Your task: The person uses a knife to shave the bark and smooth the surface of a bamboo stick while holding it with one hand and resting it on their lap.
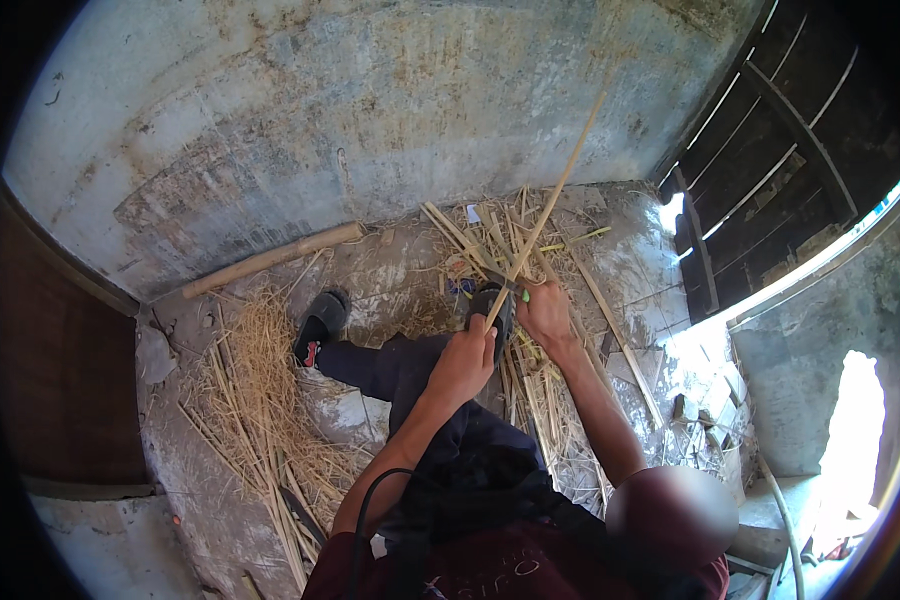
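Note:
My left hand (462,362) is closed around the lower end of a long, pale bamboo strip (562,190). The strip slants up and to the right, its far end standing out in front of the wall. My right hand (544,312) grips a knife (502,281) with a bit of green showing at the handle. The dark blade points left and lies across the strip, just beyond my left hand. Under the strip is my dark shoe (494,302). How deep the blade sits against the bamboo is too small to tell.
Split bamboo pieces (538,405) lie around my right foot. A heap of thin shavings (255,385) spreads at the left. One thick bamboo pole (275,260) rests along the stained wall (370,120). Broken rubble (710,405) lies at the right, below dark wooden planks (770,150).

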The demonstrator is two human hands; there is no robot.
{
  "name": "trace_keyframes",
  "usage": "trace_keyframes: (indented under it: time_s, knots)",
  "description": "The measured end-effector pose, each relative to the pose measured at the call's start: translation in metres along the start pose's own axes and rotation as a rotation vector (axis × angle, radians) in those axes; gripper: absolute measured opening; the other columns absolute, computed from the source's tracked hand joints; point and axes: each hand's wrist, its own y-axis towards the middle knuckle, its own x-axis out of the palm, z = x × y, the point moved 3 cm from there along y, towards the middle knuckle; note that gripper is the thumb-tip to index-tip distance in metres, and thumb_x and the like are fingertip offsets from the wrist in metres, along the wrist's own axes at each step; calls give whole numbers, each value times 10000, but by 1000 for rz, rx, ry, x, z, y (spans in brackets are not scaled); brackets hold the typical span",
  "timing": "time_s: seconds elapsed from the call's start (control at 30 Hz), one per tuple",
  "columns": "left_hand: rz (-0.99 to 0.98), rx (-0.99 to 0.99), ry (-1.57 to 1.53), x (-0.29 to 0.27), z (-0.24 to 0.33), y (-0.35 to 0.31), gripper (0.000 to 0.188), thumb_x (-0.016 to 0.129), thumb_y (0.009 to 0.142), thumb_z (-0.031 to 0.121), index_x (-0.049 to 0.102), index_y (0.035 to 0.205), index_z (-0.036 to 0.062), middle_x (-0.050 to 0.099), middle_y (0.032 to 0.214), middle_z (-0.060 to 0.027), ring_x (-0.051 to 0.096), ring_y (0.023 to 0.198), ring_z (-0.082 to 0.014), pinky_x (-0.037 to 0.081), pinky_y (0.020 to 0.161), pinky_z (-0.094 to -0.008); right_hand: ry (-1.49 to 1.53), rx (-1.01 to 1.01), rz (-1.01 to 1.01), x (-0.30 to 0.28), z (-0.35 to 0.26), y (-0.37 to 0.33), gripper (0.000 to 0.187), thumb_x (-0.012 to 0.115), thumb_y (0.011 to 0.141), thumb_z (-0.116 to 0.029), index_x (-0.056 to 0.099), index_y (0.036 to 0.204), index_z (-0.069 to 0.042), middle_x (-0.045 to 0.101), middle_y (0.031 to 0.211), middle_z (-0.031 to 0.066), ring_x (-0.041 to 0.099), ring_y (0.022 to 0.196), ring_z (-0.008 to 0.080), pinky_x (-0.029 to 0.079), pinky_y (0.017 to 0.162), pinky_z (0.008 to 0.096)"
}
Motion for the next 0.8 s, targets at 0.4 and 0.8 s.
trace_keyframes:
  time_s: [0.4,0.8]
  knots:
    - [2,38,111,-6,12,-7,194,534,1119,184,444,1093,14,683,750,-271,703,733,-501,565,627,-605,-42,-64,-39,-10,6,24,230,630,812,-60,782,983,-73,680,687,244,711,666,441,579,621,555]
    - [66,61,36,-3,8,0,193,560,1104,156,444,1067,5,619,705,-315,643,703,-558,489,616,-640,-184,128,141,17,30,31,289,640,830,-67,796,1073,-76,702,726,249,709,696,455,563,624,540]
